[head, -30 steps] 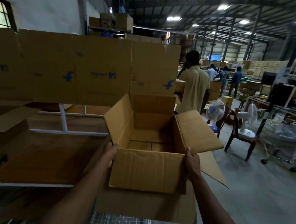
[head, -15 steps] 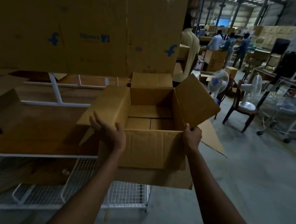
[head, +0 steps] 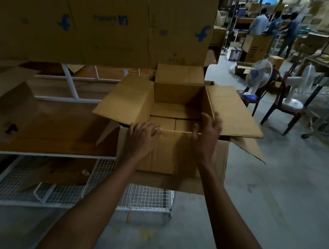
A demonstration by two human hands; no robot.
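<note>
Box stands mouth-up at the right end of the worktop; how much of its base the worktop carries is hidden; nothing seen inside. Flaps all out: left flap and right flap spread sideways, far flap upright, near flap hanging down the front.

Left hand lies on the near rim by the left corner; grip slack, fingers near straight, flat on the card, clasping nothing. Right hand is over the near rim toward the right corner; grip wide, fingers spread, holding nothing; blurred, so contact with the rim cannot be told.

Key relation: box dead ahead of both hands; each hand just inside its own side flap; near flap directly below both. Judgement: any flap fold falls to the hand on that side; right hand looks the readier. Mouth close to square; long axis unclear.
</note>
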